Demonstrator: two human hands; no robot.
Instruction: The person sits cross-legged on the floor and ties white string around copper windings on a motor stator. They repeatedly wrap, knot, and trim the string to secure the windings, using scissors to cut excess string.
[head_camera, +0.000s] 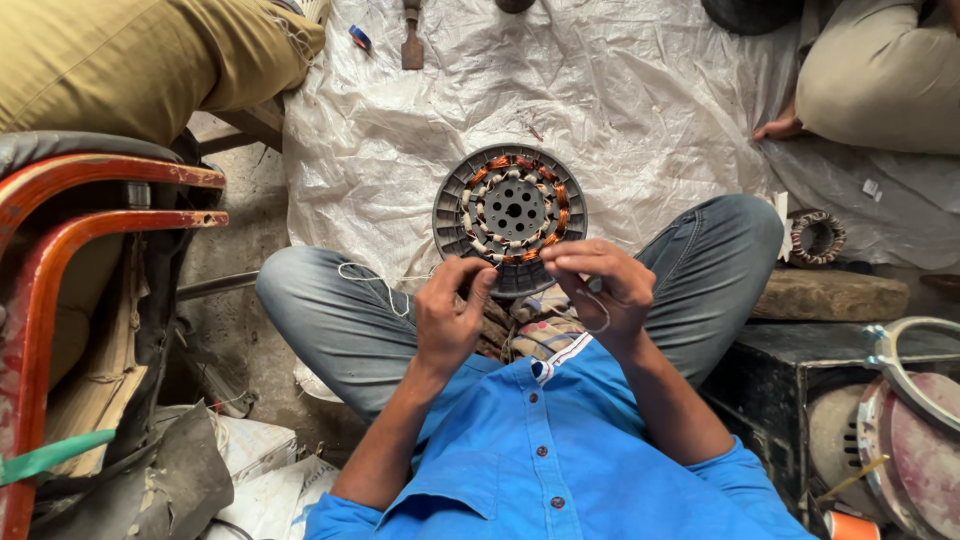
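Note:
I sit cross-legged in jeans and a blue shirt. A round grey fan stator (510, 213) with copper windings lies on a white plastic sheet (640, 100) in front of my knees. My left hand (450, 312) and my right hand (603, 283) are raised close together just below the stator. Both pinch a thin white thread (375, 282), which trails left over my left thigh and loops around my right fingers. Whether the thread reaches the windings I cannot tell.
A chisel-like tool (412, 40) lies at the sheet's far edge. Another person's leg (130, 60) is at top left, a second person's knee and foot (880, 85) at top right. A red metal chair frame (60, 215) stands left. A small wound coil (818, 237) and motor parts (900, 420) sit right.

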